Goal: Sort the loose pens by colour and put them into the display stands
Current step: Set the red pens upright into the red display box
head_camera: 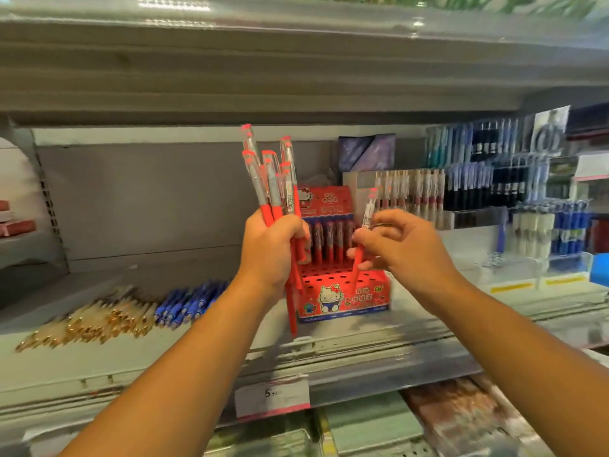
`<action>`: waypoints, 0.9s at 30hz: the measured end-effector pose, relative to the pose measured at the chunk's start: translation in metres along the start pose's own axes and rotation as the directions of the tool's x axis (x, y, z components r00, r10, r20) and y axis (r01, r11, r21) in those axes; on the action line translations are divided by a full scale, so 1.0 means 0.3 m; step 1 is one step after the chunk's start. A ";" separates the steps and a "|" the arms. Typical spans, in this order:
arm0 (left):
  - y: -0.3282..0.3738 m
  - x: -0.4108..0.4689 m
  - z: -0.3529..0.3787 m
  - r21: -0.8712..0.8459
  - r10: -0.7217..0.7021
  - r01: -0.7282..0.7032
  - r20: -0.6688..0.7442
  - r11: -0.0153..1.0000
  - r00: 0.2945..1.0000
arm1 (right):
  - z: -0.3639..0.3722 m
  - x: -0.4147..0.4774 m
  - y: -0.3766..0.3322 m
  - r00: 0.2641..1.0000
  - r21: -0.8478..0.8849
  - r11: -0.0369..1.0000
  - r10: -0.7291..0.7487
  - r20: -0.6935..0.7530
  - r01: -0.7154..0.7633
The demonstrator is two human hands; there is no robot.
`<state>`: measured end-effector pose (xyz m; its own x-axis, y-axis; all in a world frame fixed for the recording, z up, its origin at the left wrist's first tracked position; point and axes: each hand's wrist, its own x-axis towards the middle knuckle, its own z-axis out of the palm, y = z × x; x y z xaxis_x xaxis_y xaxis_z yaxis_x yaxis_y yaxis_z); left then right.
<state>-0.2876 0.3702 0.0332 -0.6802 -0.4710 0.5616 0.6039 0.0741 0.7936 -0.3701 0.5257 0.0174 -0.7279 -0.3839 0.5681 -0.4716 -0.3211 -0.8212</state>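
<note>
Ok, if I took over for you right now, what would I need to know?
Left hand grips a bunch of red pens, caps up.
Right hand pinches one red pen, tip down at the red display stand.
Done: the stand's back row holds pens.
Left: its front holes are empty; blue pens and gold pens lie loose on the shelf.

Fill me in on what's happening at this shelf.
A person is stocking a shop shelf. Their left grip holds a bunch of red pens upright, while the right grip pinches a single red pen over the red display stand, whose back row holds pens and front holes are empty. Blue pens and gold pens lie loose further left.
</note>
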 end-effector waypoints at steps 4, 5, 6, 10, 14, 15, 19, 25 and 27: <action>-0.009 0.064 0.008 0.053 0.017 -0.015 -0.035 0.998 0.999 | 0.014 0.080 0.041 0.995 -0.037 0.997 -0.058 0.087 0.061; -0.012 0.086 0.005 0.060 0.021 -0.019 -0.037 0.998 0.999 | 0.023 0.104 0.050 0.991 -0.055 0.995 -0.080 0.107 0.086; -0.015 0.108 0.002 0.065 0.021 -0.018 -0.038 0.998 0.999 | 0.033 0.130 0.057 0.987 -0.084 0.990 -0.105 0.125 0.116; -0.054 0.219 -0.017 0.168 0.028 -0.021 -0.040 0.986 0.999 | 0.066 0.246 0.096 0.971 -0.152 0.967 -0.180 0.160 0.204; -0.092 0.335 -0.024 0.265 0.017 0.023 -0.144 0.964 0.989 | 0.096 0.367 0.165 0.959 -0.233 0.934 -0.240 0.150 0.270; -0.100 0.359 -0.024 0.297 0.022 0.025 -0.154 0.955 0.988 | 0.104 0.392 0.186 0.958 -0.239 0.931 -0.245 0.150 0.276; -0.142 0.418 -0.033 0.368 0.081 -0.020 -0.151 0.930 0.985 | 0.140 0.473 0.272 0.952 -0.320 0.901 -0.243 0.185 0.292; -0.204 0.423 -0.056 0.468 0.128 -0.039 -0.160 0.883 0.979 | 0.161 0.524 0.389 0.960 -0.187 0.952 -0.209 0.188 0.244; -0.209 0.422 -0.056 0.468 0.126 -0.041 -0.152 0.883 0.980 | 0.165 0.526 0.398 0.951 -0.221 0.933 -0.245 0.189 0.285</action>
<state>-0.4045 0.2912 0.0507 -0.5276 -0.5861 0.6149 0.3668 0.4957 0.7873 -0.5165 0.3839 0.0117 -0.4824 -0.4497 0.7517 -0.7570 -0.2177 -0.6160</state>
